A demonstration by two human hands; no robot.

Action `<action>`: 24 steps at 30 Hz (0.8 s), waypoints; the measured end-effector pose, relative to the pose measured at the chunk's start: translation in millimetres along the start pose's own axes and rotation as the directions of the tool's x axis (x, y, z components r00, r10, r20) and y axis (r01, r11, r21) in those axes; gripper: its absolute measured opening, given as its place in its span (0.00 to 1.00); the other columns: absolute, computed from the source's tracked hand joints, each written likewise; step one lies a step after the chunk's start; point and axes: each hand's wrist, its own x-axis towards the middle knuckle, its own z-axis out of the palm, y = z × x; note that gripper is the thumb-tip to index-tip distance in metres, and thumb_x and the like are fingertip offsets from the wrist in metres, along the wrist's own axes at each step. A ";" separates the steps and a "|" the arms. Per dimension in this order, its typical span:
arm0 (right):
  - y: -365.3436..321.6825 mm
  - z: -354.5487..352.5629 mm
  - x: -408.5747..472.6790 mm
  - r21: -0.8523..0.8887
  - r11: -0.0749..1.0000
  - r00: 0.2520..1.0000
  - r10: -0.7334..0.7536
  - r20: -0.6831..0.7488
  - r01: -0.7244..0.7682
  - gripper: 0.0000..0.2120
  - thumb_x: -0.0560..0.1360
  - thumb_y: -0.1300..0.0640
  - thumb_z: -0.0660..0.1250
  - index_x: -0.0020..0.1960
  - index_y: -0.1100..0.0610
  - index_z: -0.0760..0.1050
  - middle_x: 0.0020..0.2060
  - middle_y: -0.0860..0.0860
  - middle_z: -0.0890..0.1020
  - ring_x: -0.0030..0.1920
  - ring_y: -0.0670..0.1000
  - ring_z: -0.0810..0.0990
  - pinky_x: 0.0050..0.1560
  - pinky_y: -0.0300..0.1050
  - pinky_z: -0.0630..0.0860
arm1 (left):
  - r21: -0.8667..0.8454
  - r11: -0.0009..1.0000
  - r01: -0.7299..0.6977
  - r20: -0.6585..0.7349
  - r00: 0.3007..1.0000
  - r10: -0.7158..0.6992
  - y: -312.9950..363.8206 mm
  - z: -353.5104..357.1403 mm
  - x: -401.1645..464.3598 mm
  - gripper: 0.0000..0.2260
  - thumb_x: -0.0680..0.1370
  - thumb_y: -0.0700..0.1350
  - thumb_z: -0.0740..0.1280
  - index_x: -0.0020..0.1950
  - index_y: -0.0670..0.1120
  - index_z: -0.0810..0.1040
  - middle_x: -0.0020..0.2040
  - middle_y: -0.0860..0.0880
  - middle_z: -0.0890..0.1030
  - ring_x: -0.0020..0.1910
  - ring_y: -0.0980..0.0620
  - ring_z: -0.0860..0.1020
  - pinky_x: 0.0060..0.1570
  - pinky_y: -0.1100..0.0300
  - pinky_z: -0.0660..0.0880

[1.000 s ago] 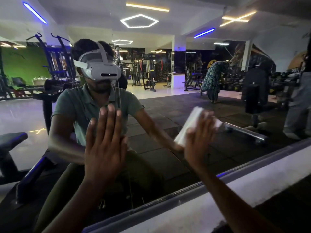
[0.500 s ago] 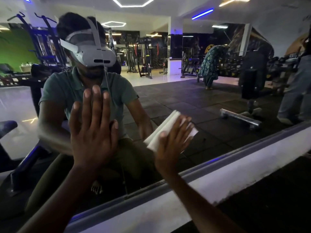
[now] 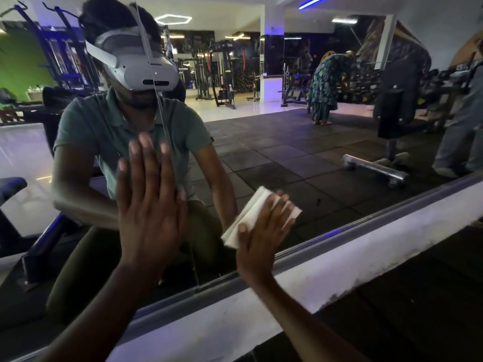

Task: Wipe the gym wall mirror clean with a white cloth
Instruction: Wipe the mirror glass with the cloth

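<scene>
From the head camera, the left hand [image 3: 149, 212] is flat and wide on the mirror [image 3: 300, 158], fingers straight up, holding nothing. The right hand [image 3: 261, 236] presses a folded white cloth [image 3: 251, 212] flat on the glass with straight fingers, low down, just above the mirror's bottom frame [image 3: 366, 226].

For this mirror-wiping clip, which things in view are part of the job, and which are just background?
Part of the job:
- large gym wall mirror
- folded white cloth, pressed to the glass by the right hand
- left hand, flat with fingers straight against the mirror

Just background:
- white painted ledge below the mirror
- chrome floor bar, seen in reflection
- hexagonal ceiling light, reflected
</scene>
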 end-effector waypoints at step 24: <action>-59.3 -27.7 109.9 -0.034 0.996 0.984 -0.082 -0.159 0.077 0.37 0.84 0.38 0.47 0.86 0.59 0.50 0.85 0.63 0.52 0.85 0.67 0.50 0.80 0.75 0.49 | 0.071 0.994 -0.078 0.124 0.990 0.069 -14.6 5.1 -58.8 0.29 0.85 0.45 0.57 0.85 0.38 0.55 0.86 0.39 0.52 0.85 0.40 0.52 0.82 0.41 0.51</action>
